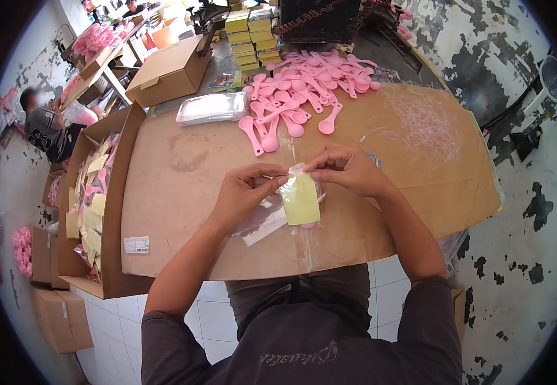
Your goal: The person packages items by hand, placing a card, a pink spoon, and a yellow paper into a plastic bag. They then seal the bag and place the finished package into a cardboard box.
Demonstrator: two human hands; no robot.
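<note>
My left hand (pixel 251 192) and my right hand (pixel 348 170) pinch the top edge of a small clear plastic bag (pixel 296 169) from either side. Inside the bag a pale yellow card (pixel 301 200) faces me, and a bit of pink plastic shows below it. Under my left hand lie loose clear plastic bags (pixel 267 218). Beyond my hands spreads a heap of pink plastic scoops (pixel 291 106), with a stack of clear bags (pixel 213 108) to its left. Part of a bluish card (pixel 373 160) peeks out behind my right wrist.
Cardboard (pixel 163 192) covers the table. An open carton (pixel 115 212) of bagged scoops stands at the left edge. Behind are a closed carton (pixel 169 70) and yellow card stacks (pixel 249 38). Plastic shreds (pixel 426 122) lie at right. A person (pixel 47 125) sits far left.
</note>
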